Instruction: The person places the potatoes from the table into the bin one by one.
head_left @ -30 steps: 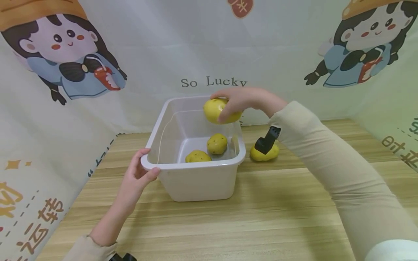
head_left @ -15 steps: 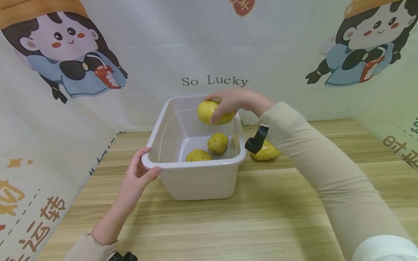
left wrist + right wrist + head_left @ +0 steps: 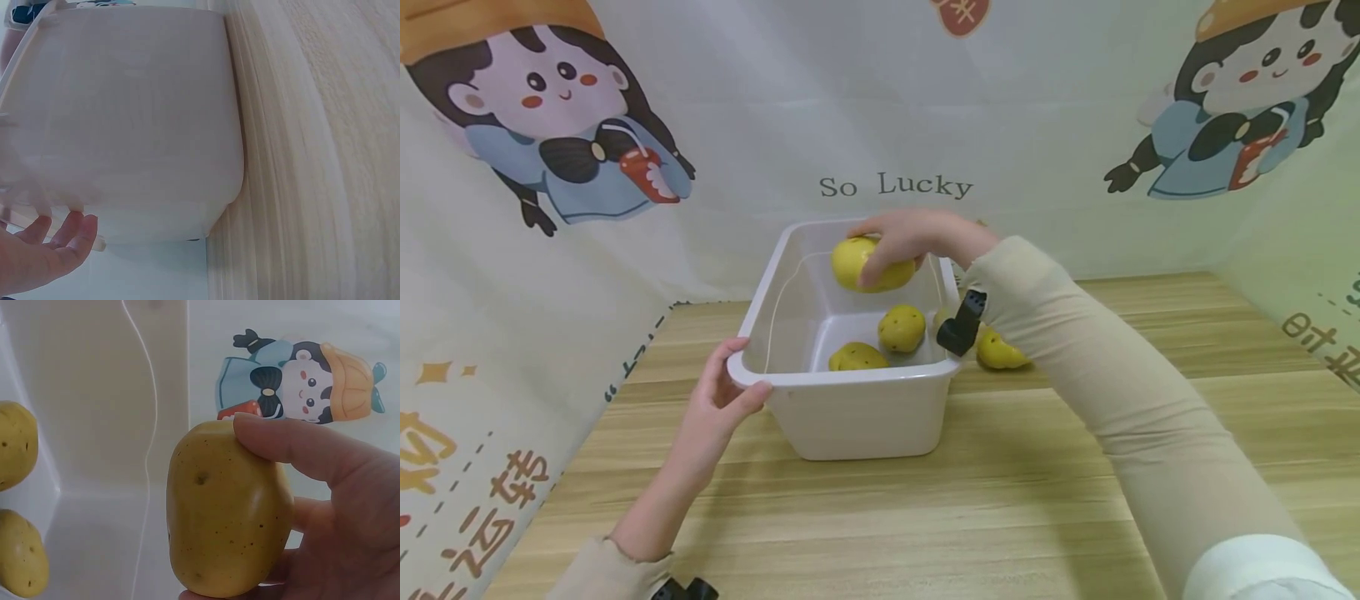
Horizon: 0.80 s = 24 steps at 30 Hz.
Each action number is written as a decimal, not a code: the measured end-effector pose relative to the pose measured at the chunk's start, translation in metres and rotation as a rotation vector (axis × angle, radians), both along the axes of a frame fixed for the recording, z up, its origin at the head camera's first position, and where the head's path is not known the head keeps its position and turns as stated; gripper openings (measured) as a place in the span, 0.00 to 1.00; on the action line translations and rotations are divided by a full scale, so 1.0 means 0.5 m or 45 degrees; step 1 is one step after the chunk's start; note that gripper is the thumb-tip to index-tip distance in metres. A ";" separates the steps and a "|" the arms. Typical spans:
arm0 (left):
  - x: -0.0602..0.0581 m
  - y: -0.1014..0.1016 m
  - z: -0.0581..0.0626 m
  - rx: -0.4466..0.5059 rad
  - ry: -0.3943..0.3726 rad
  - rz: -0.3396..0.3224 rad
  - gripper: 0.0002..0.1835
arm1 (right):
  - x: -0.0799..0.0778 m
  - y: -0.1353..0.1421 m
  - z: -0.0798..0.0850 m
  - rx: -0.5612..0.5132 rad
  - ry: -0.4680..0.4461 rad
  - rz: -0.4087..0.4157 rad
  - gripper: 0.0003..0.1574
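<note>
Held potato (image 3: 868, 265) is now farther over the white bin (image 3: 857, 417)

Compared with one second ago, the right hand (image 3: 910, 237) has moved to the left, from near the bin's right rim toward the middle of its opening. Its thumb and fingers are spread to the width of the held potato and grip it from two sides; it is above the bin floor. The left hand (image 3: 722, 400) stays at the near left corner, its fingers bent around the rim. Inside the bin, two potatoes (image 3: 902, 328) lie on the floor, in the same places as before. Another potato (image 3: 1002, 350) lies outside on the wooden table (image 3: 880, 525), just beside the bin, partly hidden by the right sleeve (image 3: 1120, 408).
</note>
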<state>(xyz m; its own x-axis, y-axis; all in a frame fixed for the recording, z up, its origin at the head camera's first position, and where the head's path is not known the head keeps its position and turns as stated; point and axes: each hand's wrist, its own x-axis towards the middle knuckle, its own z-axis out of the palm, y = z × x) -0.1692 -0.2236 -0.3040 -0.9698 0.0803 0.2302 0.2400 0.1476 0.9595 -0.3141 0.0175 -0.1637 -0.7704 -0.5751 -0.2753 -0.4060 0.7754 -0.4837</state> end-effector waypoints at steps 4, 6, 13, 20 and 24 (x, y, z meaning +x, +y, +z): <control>-0.001 0.000 -0.001 0.000 -0.001 0.004 0.25 | -0.005 -0.009 -0.006 0.012 0.012 0.000 0.47; -0.001 -0.001 -0.001 -0.002 -0.001 0.006 0.25 | -0.007 -0.013 -0.010 0.012 0.009 0.002 0.48; -0.001 -0.002 -0.003 -0.016 -0.005 0.007 0.26 | -0.014 -0.019 -0.022 0.006 0.005 0.019 0.48; -0.003 -0.003 -0.004 -0.009 -0.007 -0.004 0.25 | -0.016 -0.024 -0.027 0.047 0.037 0.009 0.48; -0.003 -0.003 -0.005 -0.008 -0.006 -0.005 0.25 | -0.014 -0.028 -0.028 0.057 0.036 0.012 0.47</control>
<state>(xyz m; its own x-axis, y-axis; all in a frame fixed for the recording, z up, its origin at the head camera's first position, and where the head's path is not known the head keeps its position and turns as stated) -0.1709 -0.2250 -0.3063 -0.9706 0.0853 0.2252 0.2361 0.1524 0.9597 -0.3209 0.0035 -0.1776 -0.7729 -0.5698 -0.2791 -0.4264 0.7922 -0.4367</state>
